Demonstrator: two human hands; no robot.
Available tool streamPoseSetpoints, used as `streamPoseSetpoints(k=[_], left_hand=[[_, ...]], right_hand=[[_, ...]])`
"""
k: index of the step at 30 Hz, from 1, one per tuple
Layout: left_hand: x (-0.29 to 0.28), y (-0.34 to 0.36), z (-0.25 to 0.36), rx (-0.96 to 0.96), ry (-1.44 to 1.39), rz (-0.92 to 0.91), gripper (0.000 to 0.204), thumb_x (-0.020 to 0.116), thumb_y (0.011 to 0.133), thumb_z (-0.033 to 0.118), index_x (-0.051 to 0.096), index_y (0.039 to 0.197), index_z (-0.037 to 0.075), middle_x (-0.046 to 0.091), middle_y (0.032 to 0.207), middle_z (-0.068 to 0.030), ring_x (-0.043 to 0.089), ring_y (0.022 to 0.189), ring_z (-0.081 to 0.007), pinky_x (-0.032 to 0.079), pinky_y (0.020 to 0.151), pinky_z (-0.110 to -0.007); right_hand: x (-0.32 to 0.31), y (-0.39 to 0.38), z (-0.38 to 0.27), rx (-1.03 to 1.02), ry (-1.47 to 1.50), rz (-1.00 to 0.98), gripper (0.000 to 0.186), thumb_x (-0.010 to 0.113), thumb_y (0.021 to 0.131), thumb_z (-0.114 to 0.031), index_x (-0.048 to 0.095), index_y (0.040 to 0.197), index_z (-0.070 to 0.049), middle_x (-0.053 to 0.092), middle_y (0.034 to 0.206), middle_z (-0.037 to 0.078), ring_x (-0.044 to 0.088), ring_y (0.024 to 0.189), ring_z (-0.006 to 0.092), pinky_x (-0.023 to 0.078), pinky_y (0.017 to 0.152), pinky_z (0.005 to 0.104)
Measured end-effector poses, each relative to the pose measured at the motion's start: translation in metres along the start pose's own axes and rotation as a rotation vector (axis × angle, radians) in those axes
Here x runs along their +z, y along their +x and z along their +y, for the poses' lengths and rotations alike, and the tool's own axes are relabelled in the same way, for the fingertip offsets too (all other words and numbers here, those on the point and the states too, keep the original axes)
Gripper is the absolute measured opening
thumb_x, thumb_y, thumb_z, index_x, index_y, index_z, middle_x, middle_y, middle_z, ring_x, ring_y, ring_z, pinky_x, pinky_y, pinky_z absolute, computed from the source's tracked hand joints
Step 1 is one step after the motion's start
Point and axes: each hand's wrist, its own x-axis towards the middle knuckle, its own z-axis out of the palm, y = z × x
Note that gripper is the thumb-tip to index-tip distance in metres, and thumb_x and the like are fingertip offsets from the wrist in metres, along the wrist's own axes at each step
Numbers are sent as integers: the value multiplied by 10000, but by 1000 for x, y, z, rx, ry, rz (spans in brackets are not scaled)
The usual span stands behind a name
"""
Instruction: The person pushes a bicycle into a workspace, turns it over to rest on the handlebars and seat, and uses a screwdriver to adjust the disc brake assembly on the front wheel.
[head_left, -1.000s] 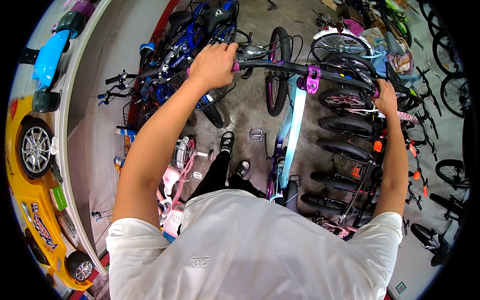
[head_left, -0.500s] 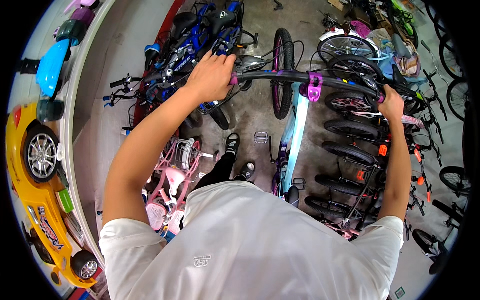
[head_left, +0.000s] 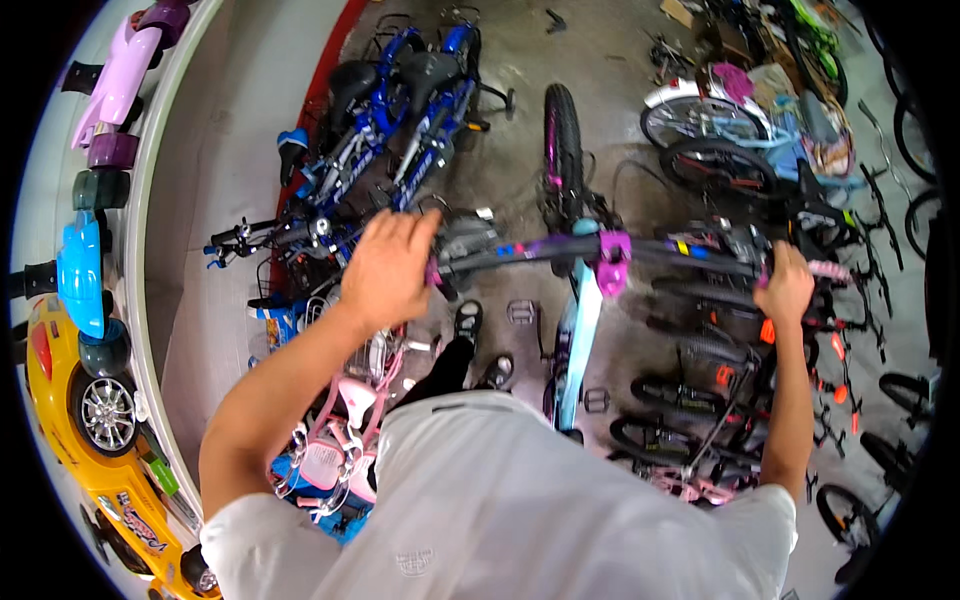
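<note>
Left hand (head_left: pixel 388 268) and right hand (head_left: pixel 786 285) clamp the handlebar (head_left: pixel 525 251); a sharp swing could snag it on blue bicycles (head_left: pixel 428 165) near the left edge of the floor (head_left: pixel 612 55).

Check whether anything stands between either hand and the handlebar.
Nothing visible does: the left hand is closed over the left end of the handlebar, and the right hand over its right end.
</note>
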Motion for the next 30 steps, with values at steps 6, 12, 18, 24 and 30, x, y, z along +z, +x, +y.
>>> streamPoseSetpoints(k=[6,12,18,24,30], left_hand=[[7,-13,0,12,3,75,767,746,719,93,494,1436,-7,627,1194,-215,607,1174,-406,402,1173,-505],[10,-9,1,-5,-6,72,805,784,694,67,489,1439,-13,614,1217,-222,580,1202,-418,415,1152,-499],[11,-10,-2,-16,-38,-33,844,772,678,69,464,1455,-45,597,1250,-226,571,1227,-405,381,1185,-521],[16,8,-13,-14,-65,-55,835,748,667,103,491,1447,-51,601,1267,-216,572,1238,-383,376,1190,-538],[14,41,-27,-1,-68,2,873,776,642,54,464,1451,-47,608,1264,-239,581,1206,-423,395,1162,-535]], right_hand=[[-8,-5,-3,-20,13,4,360,709,618,-59,579,953,-42,626,876,161,643,856,406,528,770,493],[-16,6,-1,35,34,-146,341,733,651,-64,579,953,-27,667,906,193,661,902,427,527,781,510],[-21,12,-1,46,78,-376,400,737,629,-68,529,967,-20,651,824,238,643,829,481,505,736,551],[-1,13,-2,11,118,-250,415,670,591,-91,557,985,-21,596,776,187,611,753,437,480,684,527],[24,53,11,27,69,-223,383,687,614,-90,515,951,-33,627,807,207,637,813,468,490,711,541]])
